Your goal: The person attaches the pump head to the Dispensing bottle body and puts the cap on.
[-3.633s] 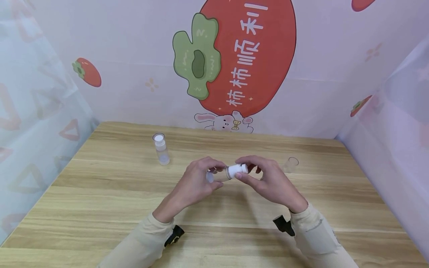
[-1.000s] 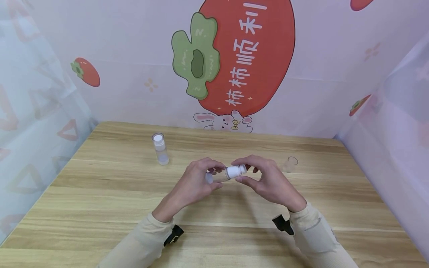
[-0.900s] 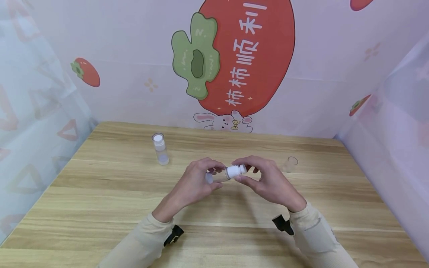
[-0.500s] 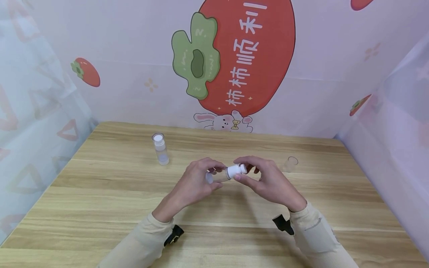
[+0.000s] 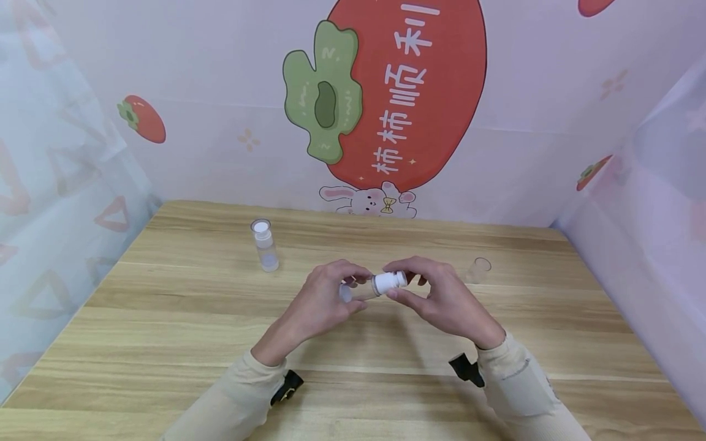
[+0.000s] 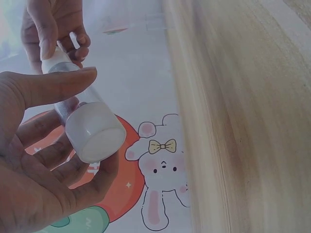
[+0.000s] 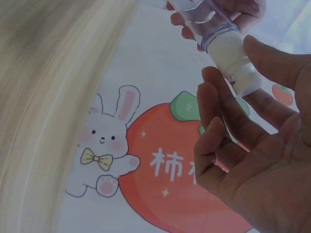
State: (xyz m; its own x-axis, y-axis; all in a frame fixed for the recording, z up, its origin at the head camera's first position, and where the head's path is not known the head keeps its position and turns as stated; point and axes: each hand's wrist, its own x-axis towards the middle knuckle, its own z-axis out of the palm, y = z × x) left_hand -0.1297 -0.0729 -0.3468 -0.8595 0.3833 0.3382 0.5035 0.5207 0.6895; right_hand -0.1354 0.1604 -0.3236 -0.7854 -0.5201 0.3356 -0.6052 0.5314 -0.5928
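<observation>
My left hand [image 5: 326, 303] grips the clear body of a small pump bottle [image 5: 362, 290], held tilted above the table. In the left wrist view, the bottle's milky white base [image 6: 96, 132] faces the camera, with the thumb and fingers round the body. My right hand [image 5: 448, 301] holds the white pump top [image 5: 388, 282] between thumb and fingertips. The right wrist view shows the thumb against one side of this top [image 7: 231, 56] and fingertips at the other. The pump top sits against the bottle's neck.
A second clear bottle [image 5: 265, 246] with a white top stands upright at the back left of the wooden table [image 5: 182, 318]. A transparent cap [image 5: 477, 273] stands to the right, behind my right hand. Printed cloth [image 5: 220, 165] borders the table at the back and sides.
The bottle and left hand have kept their place. My right thumb and fingertips have shifted slightly on and off the white pump top, which stays at the bottle's neck.
</observation>
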